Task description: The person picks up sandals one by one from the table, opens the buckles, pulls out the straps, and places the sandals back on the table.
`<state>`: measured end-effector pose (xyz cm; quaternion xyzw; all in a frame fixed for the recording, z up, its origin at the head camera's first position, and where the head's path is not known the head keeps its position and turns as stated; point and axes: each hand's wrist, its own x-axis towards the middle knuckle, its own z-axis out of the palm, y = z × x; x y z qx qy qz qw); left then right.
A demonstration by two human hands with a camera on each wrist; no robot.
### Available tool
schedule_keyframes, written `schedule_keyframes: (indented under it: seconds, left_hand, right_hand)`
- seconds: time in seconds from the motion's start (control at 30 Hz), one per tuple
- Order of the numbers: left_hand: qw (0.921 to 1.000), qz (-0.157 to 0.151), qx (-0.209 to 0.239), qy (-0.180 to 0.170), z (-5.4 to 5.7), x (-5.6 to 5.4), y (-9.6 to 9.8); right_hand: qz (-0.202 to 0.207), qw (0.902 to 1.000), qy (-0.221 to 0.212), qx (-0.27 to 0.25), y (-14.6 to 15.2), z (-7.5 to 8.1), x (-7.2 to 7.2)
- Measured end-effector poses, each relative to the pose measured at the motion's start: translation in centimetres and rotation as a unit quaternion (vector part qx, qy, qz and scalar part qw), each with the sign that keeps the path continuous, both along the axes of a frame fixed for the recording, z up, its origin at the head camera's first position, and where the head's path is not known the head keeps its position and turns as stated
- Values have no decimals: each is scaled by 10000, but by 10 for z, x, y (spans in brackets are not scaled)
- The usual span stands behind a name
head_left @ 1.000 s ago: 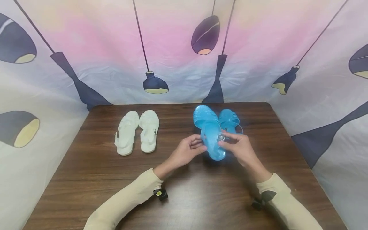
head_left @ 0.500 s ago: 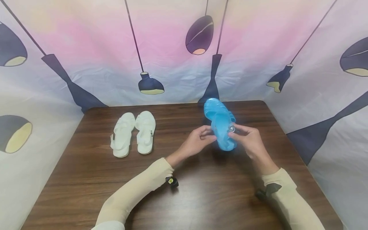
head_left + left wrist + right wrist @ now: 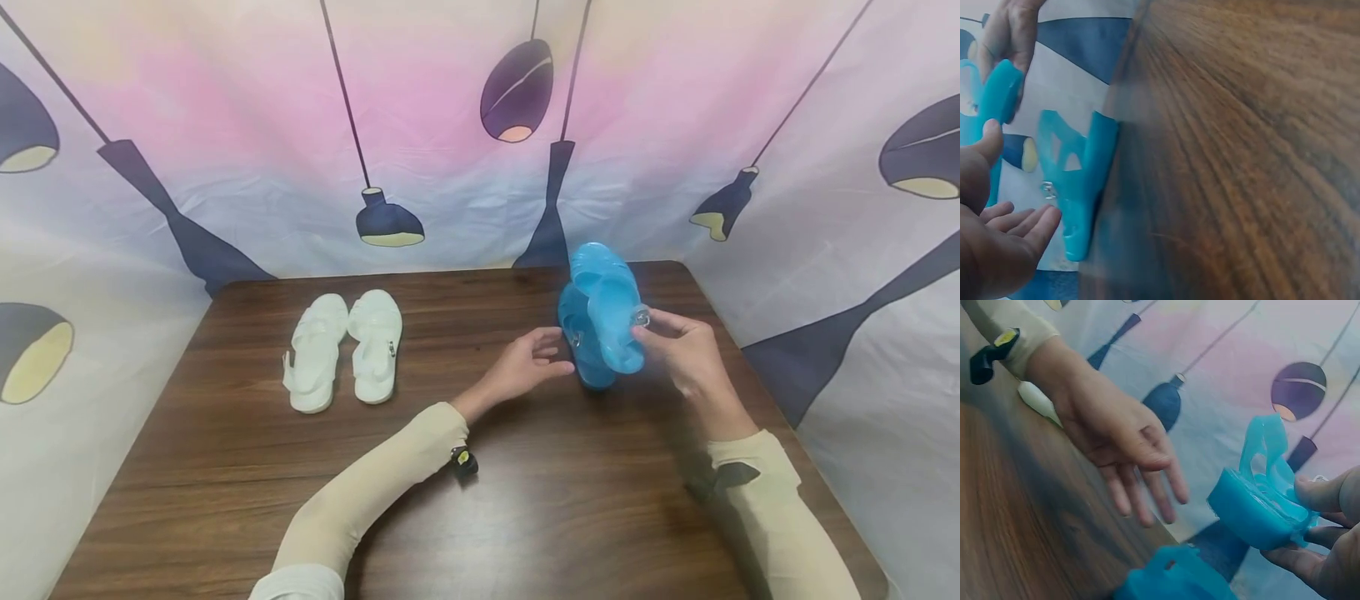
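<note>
My right hand [image 3: 690,354] pinches a translucent blue jelly sandal [image 3: 617,312] at its side strap, near the clear buckle. That sandal is raised off the table, toe toward the back wall. Partly behind it in the head view, the matching blue sandal [image 3: 596,375] rests on the wooden tabletop. The left hand [image 3: 528,362] is beside the resting sandal with its fingers spread and holds nothing. In the left wrist view its fingertips [image 3: 1050,219] come close to the buckle of the resting sandal [image 3: 1079,187]. The right wrist view shows the held sandal [image 3: 1257,519] heel first, between thumb and fingers.
A pair of white sandals [image 3: 315,358] stands side by side at the left of the brown wooden table [image 3: 225,467]. A printed cloth with lamp pictures [image 3: 420,125] hangs behind and along both sides of the table.
The blue sandal has moved to the right and up in the right hand, uncovering more of the second blue sandal. My left hand has let go of it and spread its fingers.
</note>
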<state>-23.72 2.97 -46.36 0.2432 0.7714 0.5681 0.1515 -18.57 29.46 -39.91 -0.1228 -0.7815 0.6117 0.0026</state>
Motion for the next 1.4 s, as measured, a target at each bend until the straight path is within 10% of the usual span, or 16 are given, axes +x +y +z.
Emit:
schedule_keyframes:
  seconds: [0.67, 0.9, 1.4]
  left_hand:
    - [9935, 22, -1115, 209, -26, -16, 23]
    - [9912, -39, -1302, 255, -31, -21, 31]
    - [9901, 272, -1358, 214, -32, -13, 37]
  right_hand:
    - [-282, 9948, 19, -983, 51, -26, -21]
    - [-268, 9990, -227, -291, 62, -40, -23]
    - [-169, 9981, -223, -558, 74, -65, -31]
